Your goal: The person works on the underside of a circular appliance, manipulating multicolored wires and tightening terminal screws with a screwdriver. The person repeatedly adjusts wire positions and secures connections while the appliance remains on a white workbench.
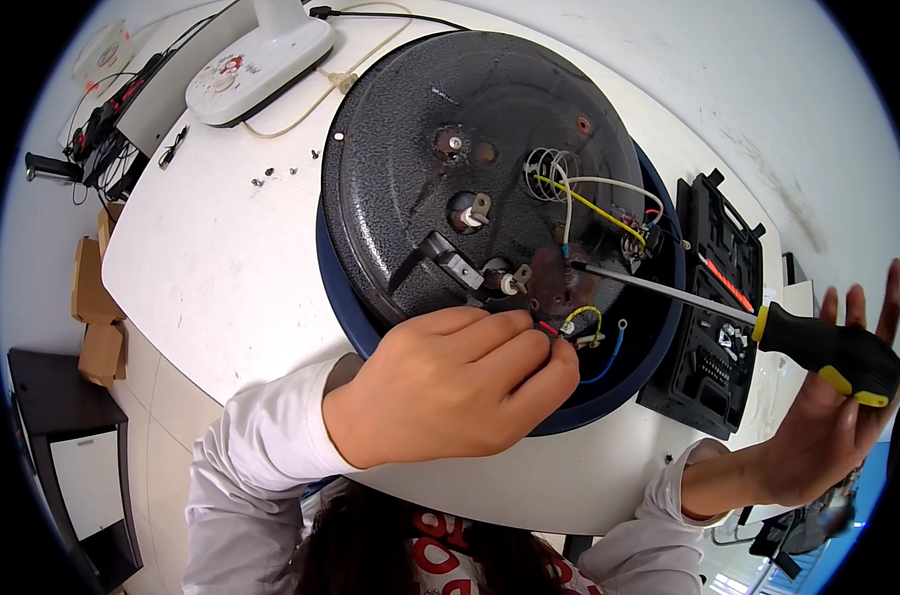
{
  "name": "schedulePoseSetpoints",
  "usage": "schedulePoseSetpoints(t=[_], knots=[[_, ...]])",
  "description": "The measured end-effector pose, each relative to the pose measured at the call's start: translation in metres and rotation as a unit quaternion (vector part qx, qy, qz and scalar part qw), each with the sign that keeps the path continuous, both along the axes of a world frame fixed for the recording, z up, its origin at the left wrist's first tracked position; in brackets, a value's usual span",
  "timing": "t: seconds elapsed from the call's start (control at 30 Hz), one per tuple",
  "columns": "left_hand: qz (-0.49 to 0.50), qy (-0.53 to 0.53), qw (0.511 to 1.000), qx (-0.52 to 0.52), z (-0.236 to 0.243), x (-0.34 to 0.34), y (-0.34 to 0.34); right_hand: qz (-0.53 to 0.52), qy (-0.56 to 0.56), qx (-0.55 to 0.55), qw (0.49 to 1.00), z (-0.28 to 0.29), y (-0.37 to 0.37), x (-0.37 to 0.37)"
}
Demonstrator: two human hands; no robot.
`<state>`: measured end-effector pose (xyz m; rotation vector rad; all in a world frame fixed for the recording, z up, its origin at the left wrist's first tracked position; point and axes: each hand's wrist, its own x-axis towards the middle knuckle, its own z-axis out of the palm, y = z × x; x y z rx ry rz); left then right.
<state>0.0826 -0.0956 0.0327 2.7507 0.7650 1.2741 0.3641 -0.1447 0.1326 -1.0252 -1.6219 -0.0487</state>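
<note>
Black metal shell (pixel 400 129), red-lettered shirt (pixel 436 558)

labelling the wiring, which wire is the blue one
The blue wire with a ring end, curving up to the right of the left hand. Its colour sets it apart from the white wires and yellow wires.
</note>
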Motion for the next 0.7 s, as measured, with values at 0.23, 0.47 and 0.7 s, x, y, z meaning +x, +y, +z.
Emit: schedulePoseSetpoints(t=[0.23,0.47,0.7], knots=[[0.005,-0.006,1.0,0.007,0.0,0.0,-0.001,-0.072,-0.122,-0.001,0.99,0.006,-0.001,0.021],[-0.002,-0.003,1.0,-0.004,-0.003,0.0,-0.001,0.233,-0.2,-0.132,0.942,0.061,0.03,0.005],[-0.001,-0.015,1.0,0.013,-0.008,-0.001,0.001,-0.209,-0.391,-0.277,0.852,0.109,-0.009,0.007]])
